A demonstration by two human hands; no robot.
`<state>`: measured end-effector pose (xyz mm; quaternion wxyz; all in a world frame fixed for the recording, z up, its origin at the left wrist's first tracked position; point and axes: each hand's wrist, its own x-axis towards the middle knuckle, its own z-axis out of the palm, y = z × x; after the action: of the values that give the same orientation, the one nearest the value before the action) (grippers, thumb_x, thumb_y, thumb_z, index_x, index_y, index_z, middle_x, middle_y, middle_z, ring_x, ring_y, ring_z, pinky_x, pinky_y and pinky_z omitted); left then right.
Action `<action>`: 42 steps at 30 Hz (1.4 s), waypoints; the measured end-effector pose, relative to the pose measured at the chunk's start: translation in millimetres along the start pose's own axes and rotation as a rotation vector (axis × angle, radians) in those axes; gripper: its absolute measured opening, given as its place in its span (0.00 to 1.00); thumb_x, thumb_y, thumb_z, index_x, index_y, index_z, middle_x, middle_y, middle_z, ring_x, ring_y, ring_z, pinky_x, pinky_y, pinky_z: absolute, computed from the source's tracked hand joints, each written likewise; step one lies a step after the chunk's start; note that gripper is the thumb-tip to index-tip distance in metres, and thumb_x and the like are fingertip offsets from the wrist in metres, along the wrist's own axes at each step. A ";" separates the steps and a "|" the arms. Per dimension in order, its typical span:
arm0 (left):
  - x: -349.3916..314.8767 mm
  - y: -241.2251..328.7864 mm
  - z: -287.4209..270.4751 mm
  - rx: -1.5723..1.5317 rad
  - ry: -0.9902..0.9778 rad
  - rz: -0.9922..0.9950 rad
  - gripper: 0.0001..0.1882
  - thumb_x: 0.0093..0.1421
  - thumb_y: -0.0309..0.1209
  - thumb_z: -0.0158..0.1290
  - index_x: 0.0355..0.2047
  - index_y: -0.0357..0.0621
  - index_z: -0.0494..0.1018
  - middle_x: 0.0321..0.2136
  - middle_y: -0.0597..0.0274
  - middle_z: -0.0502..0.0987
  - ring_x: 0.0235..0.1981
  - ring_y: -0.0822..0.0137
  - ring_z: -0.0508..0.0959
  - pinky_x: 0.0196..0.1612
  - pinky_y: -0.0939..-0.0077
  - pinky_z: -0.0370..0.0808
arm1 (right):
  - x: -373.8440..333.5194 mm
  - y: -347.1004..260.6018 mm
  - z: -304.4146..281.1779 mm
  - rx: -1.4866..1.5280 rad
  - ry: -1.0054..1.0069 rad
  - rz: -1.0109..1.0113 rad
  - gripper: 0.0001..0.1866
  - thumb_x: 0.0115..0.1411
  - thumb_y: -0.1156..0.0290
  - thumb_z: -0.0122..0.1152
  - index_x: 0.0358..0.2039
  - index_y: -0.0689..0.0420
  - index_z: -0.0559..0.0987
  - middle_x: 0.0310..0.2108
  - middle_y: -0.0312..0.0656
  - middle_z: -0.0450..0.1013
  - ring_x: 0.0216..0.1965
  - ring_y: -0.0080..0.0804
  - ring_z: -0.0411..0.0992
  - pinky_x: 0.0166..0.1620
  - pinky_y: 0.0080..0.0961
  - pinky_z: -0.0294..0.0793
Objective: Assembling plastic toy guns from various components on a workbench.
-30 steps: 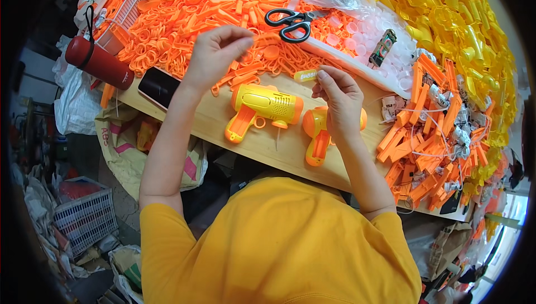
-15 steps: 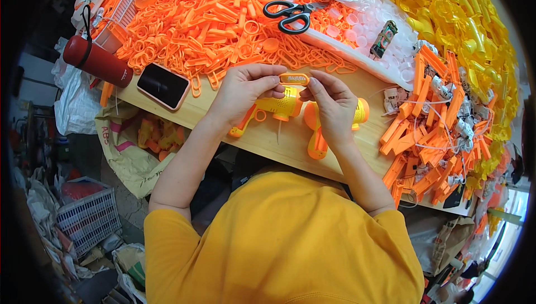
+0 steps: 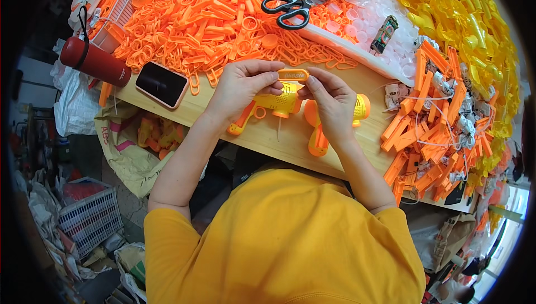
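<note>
Between my two hands is a small oval orange plastic nameplate [image 3: 294,75] with raised lettering. My left hand [image 3: 241,89] pinches its left end between thumb and fingers. The thumb and fingers of my right hand [image 3: 333,100] close on its right end. Below it on the table lies a yellow and orange toy bubble gun [image 3: 273,103], with a thin pale rod or wire pointing down from its barrel. A second toy bubble gun [image 3: 362,109] lies partly behind my right hand, its orange grip showing below the wrist.
Beyond my hands spreads a heap of orange plastic parts [image 3: 212,19], with black-handled scissors [image 3: 290,11] on it. Orange handles with wires [image 3: 424,131] crowd the right. A phone [image 3: 162,84] and a red bottle [image 3: 96,61] are at the left; yellow parts [image 3: 463,41] pile at the far right.
The nameplate has tilted slightly in my fingers, and its lettering looks darker. Both hands keep their hold with little movement.
</note>
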<state>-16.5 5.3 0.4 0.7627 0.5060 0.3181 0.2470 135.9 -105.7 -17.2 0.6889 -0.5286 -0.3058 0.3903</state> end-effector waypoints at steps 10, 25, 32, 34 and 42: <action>0.2 -2.4 -0.1 -0.002 0.031 0.008 0.13 0.59 0.22 0.53 0.44 0.33 0.74 0.30 0.57 0.79 0.29 0.72 0.80 0.35 0.83 0.78 | 0.9 -0.4 -1.5 -0.018 -0.007 0.012 0.13 0.61 0.74 0.56 0.44 0.67 0.75 0.34 0.44 0.77 0.29 0.24 0.76 0.35 0.19 0.77; -1.4 -2.2 1.1 0.026 0.035 0.051 0.11 0.59 0.23 0.53 0.42 0.35 0.76 0.30 0.61 0.79 0.29 0.74 0.79 0.36 0.82 0.78 | 1.7 -1.7 -0.1 -0.025 0.005 -0.003 0.13 0.61 0.74 0.57 0.44 0.67 0.76 0.33 0.44 0.77 0.28 0.24 0.76 0.34 0.18 0.77; -1.3 -2.7 0.0 0.032 0.041 0.119 0.11 0.58 0.22 0.54 0.42 0.32 0.75 0.32 0.58 0.79 0.29 0.73 0.80 0.36 0.83 0.79 | 3.3 -7.0 -2.3 -0.044 0.038 0.014 0.12 0.60 0.75 0.57 0.44 0.66 0.76 0.33 0.44 0.77 0.28 0.24 0.76 0.34 0.19 0.77; -1.3 -3.4 -0.7 0.030 0.040 0.112 0.11 0.58 0.22 0.54 0.42 0.32 0.75 0.32 0.58 0.79 0.30 0.73 0.80 0.36 0.83 0.79 | 3.3 -7.0 -2.9 -0.067 0.026 0.007 0.12 0.60 0.74 0.58 0.43 0.67 0.76 0.33 0.45 0.77 0.27 0.25 0.76 0.33 0.19 0.78; -1.2 -8.2 -3.7 0.032 0.023 0.132 0.11 0.58 0.22 0.54 0.42 0.33 0.76 0.32 0.58 0.79 0.31 0.73 0.80 0.36 0.82 0.79 | 5.2 -11.1 -3.8 0.044 0.008 0.192 0.12 0.59 0.74 0.58 0.42 0.67 0.76 0.32 0.45 0.77 0.27 0.26 0.76 0.32 0.21 0.79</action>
<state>-19.6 3.8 -8.0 0.7328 0.5353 0.2969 0.2973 144.0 -104.6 -7.4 0.6609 -0.5421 -0.2422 0.4590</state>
